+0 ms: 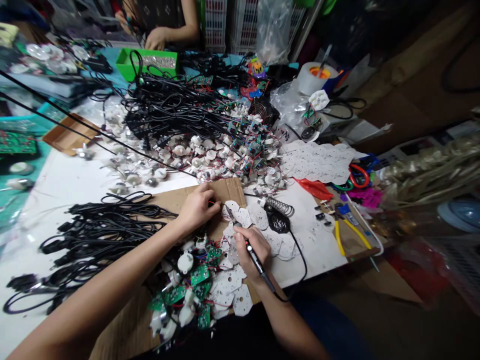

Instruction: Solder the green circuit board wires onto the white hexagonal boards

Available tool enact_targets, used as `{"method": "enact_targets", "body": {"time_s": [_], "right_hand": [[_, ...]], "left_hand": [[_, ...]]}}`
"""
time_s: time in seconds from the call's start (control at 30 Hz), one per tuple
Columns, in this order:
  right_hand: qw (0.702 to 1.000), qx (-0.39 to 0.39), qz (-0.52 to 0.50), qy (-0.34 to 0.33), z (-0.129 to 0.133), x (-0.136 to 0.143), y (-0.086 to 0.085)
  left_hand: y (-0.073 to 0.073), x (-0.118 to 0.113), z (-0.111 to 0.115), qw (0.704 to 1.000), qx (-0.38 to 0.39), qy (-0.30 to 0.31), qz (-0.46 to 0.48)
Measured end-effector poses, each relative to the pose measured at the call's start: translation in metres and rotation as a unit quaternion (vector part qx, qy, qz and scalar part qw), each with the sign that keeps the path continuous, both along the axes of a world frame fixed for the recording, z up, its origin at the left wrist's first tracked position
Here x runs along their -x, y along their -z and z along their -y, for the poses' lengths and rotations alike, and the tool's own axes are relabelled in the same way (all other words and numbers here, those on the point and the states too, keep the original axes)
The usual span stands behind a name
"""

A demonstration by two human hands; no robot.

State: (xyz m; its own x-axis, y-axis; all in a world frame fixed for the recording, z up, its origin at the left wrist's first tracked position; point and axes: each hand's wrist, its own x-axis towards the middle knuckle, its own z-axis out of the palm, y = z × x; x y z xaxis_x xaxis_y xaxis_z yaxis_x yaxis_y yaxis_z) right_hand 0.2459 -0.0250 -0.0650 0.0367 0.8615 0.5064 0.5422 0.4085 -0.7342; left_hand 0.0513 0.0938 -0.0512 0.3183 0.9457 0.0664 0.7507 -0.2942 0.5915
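My right hand (252,250) is closed around a black soldering iron (258,265), its tip pointing up and left onto a white circuit board (239,215). Just left of that tip, my left hand (200,205) pinches what look like thin red and dark wires over the cardboard (172,197). More white boards (227,285) lie below and beside the iron. Green circuit boards (200,274) with white round parts and wires are heaped between my forearms. Bundled black cables (112,235) lie left of my left forearm.
Behind my hands are piled white parts (202,155) and black cables (168,105). A coiled iron stand (279,206) sits right of the boards, with yellow-handled pliers (339,235) further right. Across the table, a person's hands (157,37) work near a green bin (127,65).
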Motion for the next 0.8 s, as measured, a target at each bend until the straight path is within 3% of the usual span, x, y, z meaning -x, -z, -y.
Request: {"method": "enact_targets", "body": {"time_s": [0.13, 0.3, 0.43, 0.53, 0.7, 0.8], "right_hand": [[0.999, 0.006, -0.036, 0.016, 0.004, -0.001, -0.001], [0.997, 0.032, -0.062, 0.034, 0.008, -0.004, -0.003], [0.995, 0.043, -0.077, 0.043, 0.008, -0.004, -0.001], [0.995, 0.043, -0.083, 0.044, 0.008, -0.004, 0.000], [0.995, 0.046, -0.070, 0.050, 0.008, -0.006, -0.002], [0.996, 0.049, -0.062, 0.046, 0.009, -0.006, -0.003]], "left_hand": [[-0.003, -0.001, 0.000, 1.000, 0.002, -0.005, 0.006], [-0.017, 0.008, 0.002, 0.997, -0.007, -0.015, 0.070], [-0.026, 0.018, 0.007, 0.986, 0.061, -0.015, 0.152], [-0.028, 0.020, 0.010, 0.984, 0.088, 0.019, 0.156], [-0.025, 0.014, 0.011, 0.989, 0.002, 0.125, 0.084], [-0.018, 0.013, 0.011, 0.987, -0.062, 0.138, 0.049]]}}
